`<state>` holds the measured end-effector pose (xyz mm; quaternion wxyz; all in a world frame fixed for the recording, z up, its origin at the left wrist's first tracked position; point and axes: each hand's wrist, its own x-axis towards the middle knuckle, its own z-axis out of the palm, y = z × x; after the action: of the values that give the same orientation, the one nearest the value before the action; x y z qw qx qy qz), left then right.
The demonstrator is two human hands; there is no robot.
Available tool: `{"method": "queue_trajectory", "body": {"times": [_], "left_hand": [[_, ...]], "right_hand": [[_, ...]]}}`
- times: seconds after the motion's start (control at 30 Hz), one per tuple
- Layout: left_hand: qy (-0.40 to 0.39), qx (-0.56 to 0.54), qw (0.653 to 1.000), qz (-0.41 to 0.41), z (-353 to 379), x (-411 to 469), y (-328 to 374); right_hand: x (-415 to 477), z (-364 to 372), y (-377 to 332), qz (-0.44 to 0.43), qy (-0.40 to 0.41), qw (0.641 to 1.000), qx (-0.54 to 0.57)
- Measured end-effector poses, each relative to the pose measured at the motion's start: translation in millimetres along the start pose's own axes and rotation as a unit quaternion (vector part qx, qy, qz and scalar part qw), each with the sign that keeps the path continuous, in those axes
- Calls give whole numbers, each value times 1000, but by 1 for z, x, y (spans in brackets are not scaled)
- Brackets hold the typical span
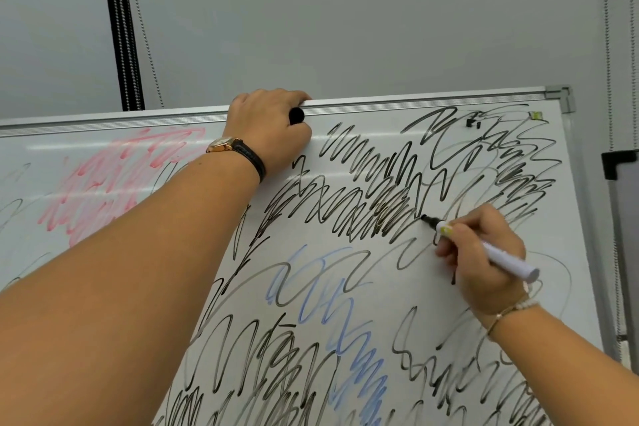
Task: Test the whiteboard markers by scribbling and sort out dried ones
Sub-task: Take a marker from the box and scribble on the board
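A whiteboard (pixel 432 294) fills the near and middle of the view, tilted so that its aluminium top rail (pixel 415 101) runs across the middle from left to right, ending in a grey corner piece (pixel 561 97) at the far right.

The left hand (pixel 269 130) is clenched over that rail, fingers hooked behind the top edge and thumb on the board's face. A black cap (pixel 296 115) is tucked between thumb and forefinger, its round end showing just under the rail. A gold watch on a dark strap (pixel 226 144) sits on that wrist.

The right hand (pixel 484 259) grasps the marker (pixel 508 261) in a writing hold right of centre. Its pale barrel points down and to the right past the knuckles, while its black tip (pixel 427 219) touches the board at the lower edge of a dense patch of black scribbles (pixel 363 204). A thin bracelet (pixel 506 312) circles this wrist.

Black zigzags cover most of the board's right and near parts. Blue scribbles (pixel 321 290) run down the middle toward the near edge, and a smeared red patch (pixel 121 180) lies at the left, partly behind the left forearm.

Beyond the board hangs a grey surface — wall or blind, I cannot tell — with a dark vertical strip (pixel 119 28) and a bead chain (pixel 145 31) at far left.
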<state>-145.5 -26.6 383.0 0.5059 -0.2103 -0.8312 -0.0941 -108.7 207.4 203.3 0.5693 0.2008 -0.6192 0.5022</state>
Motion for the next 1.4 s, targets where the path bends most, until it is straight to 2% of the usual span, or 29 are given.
{"method": "queue_trajectory", "body": {"times": [0.03,0.1,0.13,0.17,0.27,0.3,0.4,0.43,0.53,0.57,0.67,0.7,0.73,0.8,0.83,0.87,0.9,0.97,1.0,1.07,1.13,1.17,1.2,1.27,1.3,1.4], "left_hand": [[-1,1,1000,-1,0,0,0],[-7,4,1000,1,1,0,-1],[-8,3,1000,2,1,0,-1],[-8,0,1000,2,2,0,0],[-7,0,1000,-4,1,0,-1],[-9,1,1000,-5,1,0,-1],[-15,1,1000,-4,1,0,0],[-15,0,1000,-3,2,0,0],[-6,-1,1000,0,2,-1,-1],[-5,0,1000,1,2,-1,-1],[-12,-3,1000,0,1,0,-1],[-13,-3,1000,1,1,0,-1],[-16,-2,1000,4,0,0,0],[-18,-1,1000,7,-1,-1,0],[-17,-2,1000,5,-2,-2,0],[-17,-3,1000,3,-2,-2,0],[-17,-3,1000,2,-2,-2,0],[-18,-4,1000,2,-1,-1,0],[-18,-4,1000,1,0,-1,0],[-14,-2,1000,1,-1,-1,1],[-13,-7,1000,-3,-2,-1,2],[-12,-8,1000,-4,-2,-1,2],[-12,-10,1000,-5,-2,-1,1],[-18,-10,1000,-3,-2,-1,1],[-20,-9,1000,-3,-2,0,1],[-20,-9,1000,-6,-2,1,0]], "right_hand": [[-4,0,0,-7,-15,1000,-12],[-18,0,-1,-52,-117,990,-65],[-20,0,-1,-68,-135,985,-81],[-18,0,-1,-57,-119,988,-76],[-7,3,-3,6,7,1000,-6],[-8,5,-5,-8,-4,1000,-20],[-17,11,-9,-93,-129,983,-94],[-14,11,-9,-89,-126,984,-92],[1,14,-13,-33,-35,998,-32],[2,16,-16,-46,-50,997,-46],[-11,22,-20,-144,-221,959,-102],[-8,24,-19,-161,-226,954,-111],[-1,24,-18,-140,-195,965,-106],[14,24,-19,-66,-81,993,-54],[16,25,-19,-61,-59,995,-45],[14,27,-23,-81,-90,991,-63],[8,31,-24,-123,-158,976,-91],[-4,39,-27,-209,-280,927,-135],[-1,41,-27,-219,-283,922,-147],[15,46,-31,-116,-183,971,-97],[21,47,-32,-49,-78,995,-40],[17,49,-35,-67,-93,992,-46],[10,52,-36,-113,-145,981,-68],[-3,58,-38,-212,-232,941,-129],[1,58,-37,-220,-222,940,-140],[30,58,-39,-96,-61,990,-79]]}}
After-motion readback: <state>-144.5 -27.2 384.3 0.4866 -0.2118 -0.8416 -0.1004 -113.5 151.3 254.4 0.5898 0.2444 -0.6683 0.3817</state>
